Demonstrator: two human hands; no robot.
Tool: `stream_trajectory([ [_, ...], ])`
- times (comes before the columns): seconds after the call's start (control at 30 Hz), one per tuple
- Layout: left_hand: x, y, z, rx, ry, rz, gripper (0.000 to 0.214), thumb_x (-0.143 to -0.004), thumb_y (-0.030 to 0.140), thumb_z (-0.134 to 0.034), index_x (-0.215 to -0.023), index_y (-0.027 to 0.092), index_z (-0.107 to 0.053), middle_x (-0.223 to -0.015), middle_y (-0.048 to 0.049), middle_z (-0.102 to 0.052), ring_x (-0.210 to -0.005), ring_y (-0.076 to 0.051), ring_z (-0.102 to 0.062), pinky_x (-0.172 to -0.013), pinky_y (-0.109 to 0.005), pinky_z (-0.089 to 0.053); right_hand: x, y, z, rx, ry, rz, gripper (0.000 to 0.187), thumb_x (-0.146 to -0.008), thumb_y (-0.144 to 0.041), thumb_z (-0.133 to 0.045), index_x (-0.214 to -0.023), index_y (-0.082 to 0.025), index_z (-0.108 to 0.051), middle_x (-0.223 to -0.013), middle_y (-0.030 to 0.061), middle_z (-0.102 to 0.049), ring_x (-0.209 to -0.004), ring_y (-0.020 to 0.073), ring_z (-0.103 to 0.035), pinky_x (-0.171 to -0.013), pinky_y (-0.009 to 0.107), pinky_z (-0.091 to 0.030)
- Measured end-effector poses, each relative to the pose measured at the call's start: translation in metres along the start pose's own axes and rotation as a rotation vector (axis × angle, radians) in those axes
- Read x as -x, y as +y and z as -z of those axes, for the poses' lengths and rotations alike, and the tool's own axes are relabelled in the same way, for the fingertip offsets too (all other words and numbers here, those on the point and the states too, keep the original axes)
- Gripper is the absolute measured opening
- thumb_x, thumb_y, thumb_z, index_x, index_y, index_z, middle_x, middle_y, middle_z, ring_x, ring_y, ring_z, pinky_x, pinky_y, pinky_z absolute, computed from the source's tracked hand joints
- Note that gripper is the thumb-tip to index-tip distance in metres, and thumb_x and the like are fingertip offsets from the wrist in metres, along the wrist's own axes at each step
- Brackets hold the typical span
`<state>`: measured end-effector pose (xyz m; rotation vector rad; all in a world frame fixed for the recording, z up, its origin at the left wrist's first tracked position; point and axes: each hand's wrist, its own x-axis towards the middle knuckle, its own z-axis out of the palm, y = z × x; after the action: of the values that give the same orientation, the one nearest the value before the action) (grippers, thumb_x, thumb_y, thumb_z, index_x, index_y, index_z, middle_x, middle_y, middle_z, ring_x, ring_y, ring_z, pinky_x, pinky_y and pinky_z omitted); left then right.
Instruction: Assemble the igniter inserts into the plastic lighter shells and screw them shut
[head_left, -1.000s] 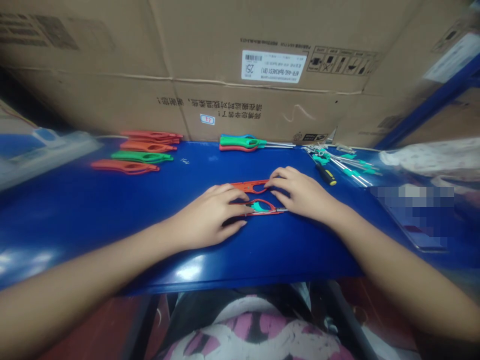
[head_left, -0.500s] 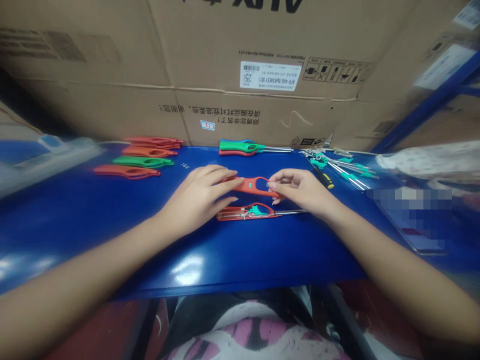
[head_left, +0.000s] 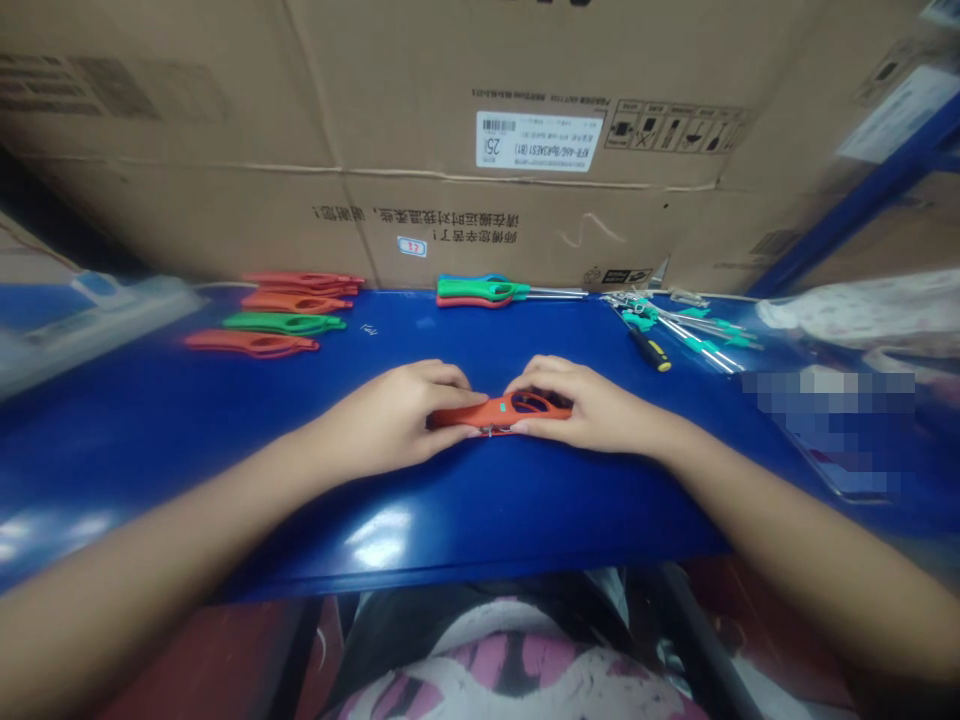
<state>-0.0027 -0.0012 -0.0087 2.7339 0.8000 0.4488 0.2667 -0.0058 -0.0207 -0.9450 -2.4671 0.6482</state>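
Observation:
An orange plastic lighter body [head_left: 501, 411] lies on the blue table [head_left: 225, 430] in front of me, its upper shell set on the lower half, a green trigger part showing through the handle hole. My left hand [head_left: 394, 415] grips its left end with curled fingers. My right hand [head_left: 581, 405] pinches and presses its right end around the handle hole.
Orange and green handle shells [head_left: 277, 318] lie in rows at the far left. A green, blue and orange lighter stack [head_left: 487, 290] sits at the back. Metal-tube parts [head_left: 690, 325] and a screwdriver [head_left: 651, 350] lie at the right. Cardboard boxes [head_left: 450, 130] wall off the back.
The orange top shell, held above the open lower half half a second ago, has come down onto it. Both hands have closed in on the joined piece.

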Motion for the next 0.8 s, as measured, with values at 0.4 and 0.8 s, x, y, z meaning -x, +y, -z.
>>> stream_trajectory([
  [0.4, 0.0000, -0.0014, -0.0035, -0.044, -0.084, 0.033, 0.031, -0.091, 0.028, -0.067, -0.120, 0.019, -0.073, -0.109, -0.0073, -0.072, -0.097, -0.023, -0.067, -0.087, -0.036, -0.052, -0.0010, 0.0048, -0.0066, 0.106, -0.023, 0.045, 0.031, -0.091, -0.040, -0.067, -0.114, -0.019, -0.067, -0.110, 0.0083, -0.063, -0.105, 0.0230, -0.057, -0.094, 0.039, -0.047],
  [0.8, 0.0013, 0.0008, -0.0072, -0.110, -0.095, 0.044, 0.029, -0.092, 0.028, -0.065, -0.119, 0.021, -0.072, -0.111, -0.0059, -0.071, -0.099, -0.024, -0.065, -0.086, -0.035, -0.052, -0.0007, 0.0052, -0.0095, 0.201, -0.017, 0.040, 0.034, -0.088, -0.040, -0.070, -0.113, -0.018, -0.068, -0.108, 0.0096, -0.064, -0.100, 0.0237, -0.061, -0.089, 0.039, -0.050],
])
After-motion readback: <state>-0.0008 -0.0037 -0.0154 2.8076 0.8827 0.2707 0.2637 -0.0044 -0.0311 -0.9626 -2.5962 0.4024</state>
